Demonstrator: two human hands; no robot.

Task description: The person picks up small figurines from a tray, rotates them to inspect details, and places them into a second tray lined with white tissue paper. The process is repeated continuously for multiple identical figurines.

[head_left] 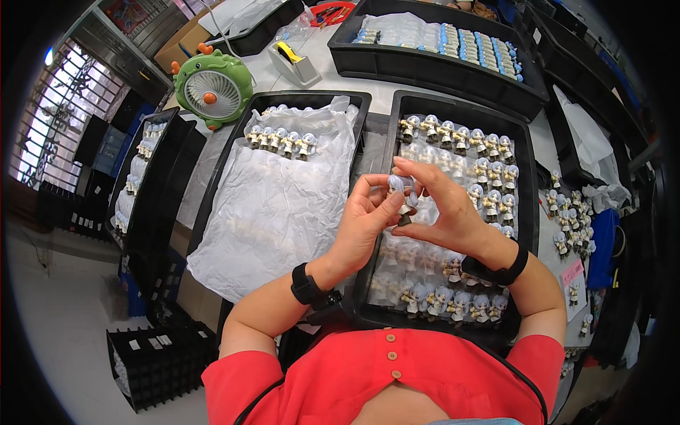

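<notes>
Between my two hands is a small figurine [401, 185] with pale lilac hair and a dark base, held upright above the right-hand tray. My left hand [368, 218] pinches it from the left with thumb and fingers. On the other side, the index finger and thumb of my right hand [448, 209] curve around its top and bottom. Beneath my hands lies a black tray [464, 103] with rows of similar figurines [460, 138], some under thin translucent sheeting. To the left, another black tray [312, 96] has white tissue paper [273, 205] over most of it and a row of figurines [280, 140] at its far end.
A green cartoon-shaped fan [212, 81] and a tape dispenser [294, 65] stand at the back left. A deep black tray [439, 74] holds blue-haired pieces behind. Loose figurines [570, 219] cluster at the right beside a blue bin [604, 244]. Another tray [145, 177] sits left.
</notes>
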